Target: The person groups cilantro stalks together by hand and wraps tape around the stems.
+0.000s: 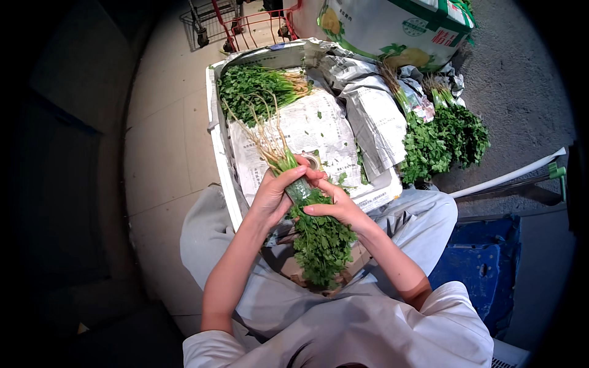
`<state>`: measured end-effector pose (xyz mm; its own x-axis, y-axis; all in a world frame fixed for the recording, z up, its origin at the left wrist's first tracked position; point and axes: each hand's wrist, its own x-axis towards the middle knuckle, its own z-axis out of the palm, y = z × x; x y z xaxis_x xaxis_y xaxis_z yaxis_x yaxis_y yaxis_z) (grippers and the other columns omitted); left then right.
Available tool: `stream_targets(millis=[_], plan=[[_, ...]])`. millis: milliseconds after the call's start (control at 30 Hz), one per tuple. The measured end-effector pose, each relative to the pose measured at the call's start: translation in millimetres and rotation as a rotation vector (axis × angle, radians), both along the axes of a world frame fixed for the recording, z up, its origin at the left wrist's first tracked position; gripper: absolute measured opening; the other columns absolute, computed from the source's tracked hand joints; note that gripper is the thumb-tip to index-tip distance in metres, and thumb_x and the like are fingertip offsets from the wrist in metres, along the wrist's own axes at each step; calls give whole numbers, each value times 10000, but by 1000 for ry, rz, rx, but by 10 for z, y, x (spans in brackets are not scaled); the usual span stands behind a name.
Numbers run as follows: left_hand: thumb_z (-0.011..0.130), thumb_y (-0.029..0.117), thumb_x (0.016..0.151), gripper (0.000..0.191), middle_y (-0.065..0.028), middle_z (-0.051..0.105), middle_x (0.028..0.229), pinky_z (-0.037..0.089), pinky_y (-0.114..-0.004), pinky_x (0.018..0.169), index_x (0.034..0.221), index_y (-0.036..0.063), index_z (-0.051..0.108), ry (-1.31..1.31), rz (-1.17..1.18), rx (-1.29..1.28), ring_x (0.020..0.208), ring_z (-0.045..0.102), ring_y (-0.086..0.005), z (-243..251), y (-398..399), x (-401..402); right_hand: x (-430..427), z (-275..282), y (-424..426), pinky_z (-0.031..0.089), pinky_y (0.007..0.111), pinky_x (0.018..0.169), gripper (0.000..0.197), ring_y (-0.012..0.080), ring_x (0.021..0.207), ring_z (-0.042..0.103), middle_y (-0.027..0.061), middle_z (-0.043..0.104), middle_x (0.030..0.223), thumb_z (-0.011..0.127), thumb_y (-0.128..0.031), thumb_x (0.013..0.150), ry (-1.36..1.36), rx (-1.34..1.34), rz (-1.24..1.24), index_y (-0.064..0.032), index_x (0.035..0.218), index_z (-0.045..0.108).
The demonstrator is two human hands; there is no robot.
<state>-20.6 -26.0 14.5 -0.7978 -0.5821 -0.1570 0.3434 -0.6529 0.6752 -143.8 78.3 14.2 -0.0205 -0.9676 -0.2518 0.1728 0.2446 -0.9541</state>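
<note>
A bunch of leafy coriander or a similar herb point(324, 244) is held over my lap, its pale roots point(264, 133) pointing away from me and its leaves hanging towards me. My left hand point(276, 195) is closed around the stems. Shiny transparent wrapping, apparently tape or film point(298, 189), circles the stems between my hands. With thumb and fingers, my right hand point(338, 207) grips the bunch at the top of the leaves. Just past my fingers, a roll of tape point(314, 161) is partly visible on the newspaper point(303, 124) lining a white foam box point(225, 184).
More loose herbs with roots point(257, 87) lie at the box's far left. Crumpled newspaper point(372, 110) covers its right side. Bunches of herbs point(425, 142) rest outside, right. Beyond stand a printed carton point(368, 27) and a red wire cart point(257, 32). A blue plastic crate point(474, 271) sits at right.
</note>
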Motion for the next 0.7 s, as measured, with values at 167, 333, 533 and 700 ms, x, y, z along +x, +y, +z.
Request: stream_targets(millis=[167, 333, 533, 700], plan=[[523, 92, 851, 96, -2, 449, 646, 443, -283, 788, 916, 30, 491, 148, -53, 160, 639, 476, -120, -82, 46, -101, -36, -149, 108, 327, 264, 933, 547, 134, 1079, 455, 53, 502, 1152, 659, -243, 751, -240, 154, 1, -41, 1212, 446], [513, 116, 866, 85, -20, 487, 706, 432, -251, 754, 864, 36, 486, -4, -54, 109, 696, 491, -109, -121, 32, -85, -230, -10, 9, 376, 256, 829, 390, 90, 937, 483, 27, 540, 997, 592, -336, 820, -100, 187, -44, -44, 1058, 492], [537, 112, 852, 231, -144, 569, 1004, 464, -300, 855, 1022, -42, 508, 3, 40, 218, 921, 562, -182, -103, 95, -205, -144, -101, -29, 382, 204, 650, 425, 50, 665, 447, -37, 453, 645, 482, -423, 883, 185, 178, 7, -32, 742, 569], [498, 112, 870, 109, -60, 518, 725, 401, -301, 956, 815, 18, 496, -38, 21, 206, 721, 533, -139, -109, 113, -194, -59, -261, 56, 260, 281, 993, 596, 166, 1186, 396, 95, 468, 1254, 409, -502, 875, -38, 203, -11, -49, 1261, 445]])
